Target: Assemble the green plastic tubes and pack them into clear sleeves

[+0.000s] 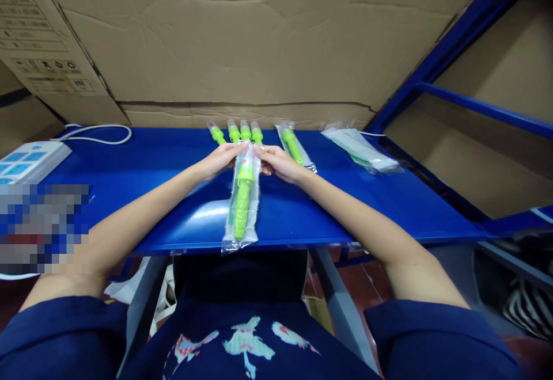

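Note:
Between my two hands lies a clear plastic bag [254, 207] with a bright green tube-like item [242, 204] inside, its clear-capped end toward the back. My left hand [224, 158] pinches the bag's far end from the left. From the right, my right hand [276, 161] pinches that same end, fingers curled under it. Just beyond my hands stand several loose green items with clear caps [245, 131]. Another bagged green item [294, 145] rests right of my right hand. What the green items are, I cannot tell.
A stack of flat clear bags [360, 148] lies at the right on the blue table [173, 196]. A white power strip [34, 161] with a cable sits at the left. Cardboard [259, 34] walls the back, and a blue metal frame [432, 63] stands right.

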`<state>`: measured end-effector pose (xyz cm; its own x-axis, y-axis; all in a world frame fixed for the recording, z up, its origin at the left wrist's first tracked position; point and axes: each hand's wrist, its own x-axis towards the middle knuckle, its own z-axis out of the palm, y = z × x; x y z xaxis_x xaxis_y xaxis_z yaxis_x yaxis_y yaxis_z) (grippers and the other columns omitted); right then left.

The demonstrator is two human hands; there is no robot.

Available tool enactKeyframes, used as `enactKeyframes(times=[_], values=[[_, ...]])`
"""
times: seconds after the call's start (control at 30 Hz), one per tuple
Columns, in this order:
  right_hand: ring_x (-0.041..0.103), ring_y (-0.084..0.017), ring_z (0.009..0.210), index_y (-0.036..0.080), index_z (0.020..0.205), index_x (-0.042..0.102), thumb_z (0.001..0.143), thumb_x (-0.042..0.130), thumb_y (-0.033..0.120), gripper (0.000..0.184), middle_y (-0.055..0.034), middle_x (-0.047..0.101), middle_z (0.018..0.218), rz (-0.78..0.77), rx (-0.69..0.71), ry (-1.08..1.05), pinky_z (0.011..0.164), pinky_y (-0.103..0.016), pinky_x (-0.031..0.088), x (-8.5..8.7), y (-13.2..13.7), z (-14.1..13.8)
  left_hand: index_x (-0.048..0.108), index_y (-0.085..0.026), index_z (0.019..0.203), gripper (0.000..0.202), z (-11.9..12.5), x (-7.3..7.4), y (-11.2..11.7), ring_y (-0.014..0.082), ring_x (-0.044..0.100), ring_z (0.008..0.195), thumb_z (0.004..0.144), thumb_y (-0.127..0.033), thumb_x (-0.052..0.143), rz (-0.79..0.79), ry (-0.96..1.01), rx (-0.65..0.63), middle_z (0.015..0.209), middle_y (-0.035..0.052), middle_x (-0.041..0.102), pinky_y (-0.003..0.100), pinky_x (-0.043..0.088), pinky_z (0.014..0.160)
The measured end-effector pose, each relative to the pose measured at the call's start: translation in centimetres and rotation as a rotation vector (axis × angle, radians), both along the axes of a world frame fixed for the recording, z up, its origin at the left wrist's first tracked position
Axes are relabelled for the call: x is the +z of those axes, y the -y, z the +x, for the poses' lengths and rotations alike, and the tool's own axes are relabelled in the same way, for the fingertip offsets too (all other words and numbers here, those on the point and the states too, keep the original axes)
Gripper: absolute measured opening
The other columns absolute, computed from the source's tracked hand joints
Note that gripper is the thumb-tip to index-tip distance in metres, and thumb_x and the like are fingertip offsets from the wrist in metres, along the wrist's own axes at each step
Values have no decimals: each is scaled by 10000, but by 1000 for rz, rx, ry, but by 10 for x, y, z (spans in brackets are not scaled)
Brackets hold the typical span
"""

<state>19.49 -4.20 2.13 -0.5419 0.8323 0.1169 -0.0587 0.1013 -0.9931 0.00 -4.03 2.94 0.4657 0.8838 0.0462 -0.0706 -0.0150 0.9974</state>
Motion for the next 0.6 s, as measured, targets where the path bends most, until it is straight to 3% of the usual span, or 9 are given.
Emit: enactKeyframes(times=[0.17, 0.6], values=[[399, -42, 407, 159, 733, 630, 756, 760, 695, 552, 40, 559, 510, 45, -21, 5, 387, -176, 303, -2, -1, 0, 731, -157, 859, 367, -2, 0, 0, 161, 628, 626, 842, -524, 758, 54, -8, 15, 684, 38, 666, 305, 513, 664], [350, -44, 428, 170, 686, 568, 741, 768, 697, 567, 58, 492, 490, 95, -73, 13, 414, -185, 265, 0, 2, -5, 682, -153, 821, 377, 3, 2, 2, 135, 634, 683, 802, -510, 799, 25, 94, -3, 765, 26, 705, 261, 492, 699]])
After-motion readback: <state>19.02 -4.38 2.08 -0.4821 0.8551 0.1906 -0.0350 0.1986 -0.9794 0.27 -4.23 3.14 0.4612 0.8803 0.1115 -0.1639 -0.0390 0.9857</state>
